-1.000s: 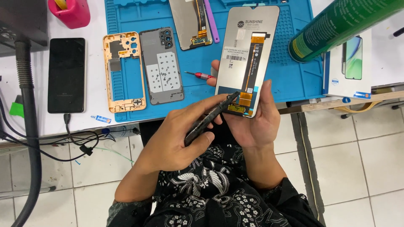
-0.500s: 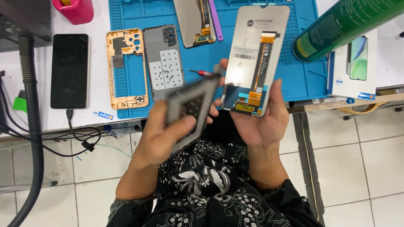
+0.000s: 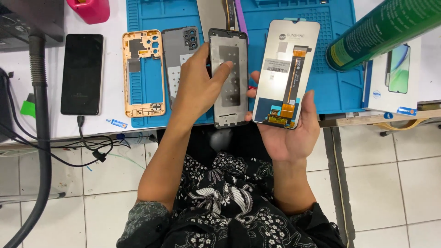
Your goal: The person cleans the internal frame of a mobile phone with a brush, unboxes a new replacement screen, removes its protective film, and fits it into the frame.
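Black rectangular phone mid-frame (image 3: pixel 228 78), upright just left of the white replacement screen panel (image 3: pixel 285 73), is pinched by the left hand (image 3: pixel 197 85); the right hand (image 3: pixel 289 131) cradles the panel. Best line up edges squarely, minding the orange flex ribbon (image 3: pixel 292 78).

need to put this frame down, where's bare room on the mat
Bare blue mat lies right of the screen, below the green can. A smaller patch sits inside the orange frame. The middle is crowded: grey back cover, black frame in the left hand.
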